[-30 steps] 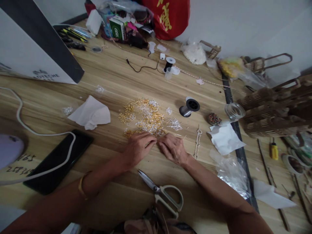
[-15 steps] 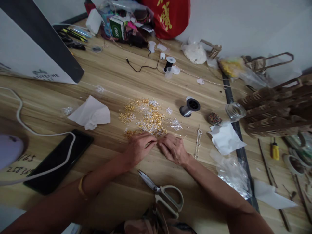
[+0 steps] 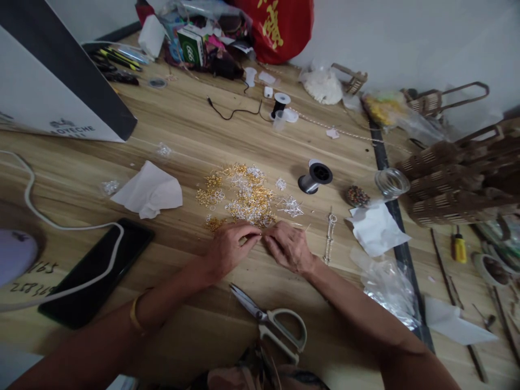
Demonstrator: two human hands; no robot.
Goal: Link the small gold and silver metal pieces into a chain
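My left hand [image 3: 228,246] and my right hand [image 3: 289,246] rest on the wooden table [image 3: 195,135], fingertips meeting in a pinch at the near edge of a heap of small gold and silver metal findings [image 3: 244,195]. What the pinched fingers hold is too small to make out. A short silver chain piece [image 3: 329,233] lies just right of my right hand. A spool of wire [image 3: 316,177] lies on its side beyond it.
Scissors [image 3: 272,320] lie near me. A black phone [image 3: 95,271] with a white cable across it is at left, a crumpled tissue [image 3: 148,190] beyond. A small glass jar [image 3: 390,182], beads [image 3: 357,196], white paper, plastic bags, wooden baskets [image 3: 455,179] and tools fill the right.
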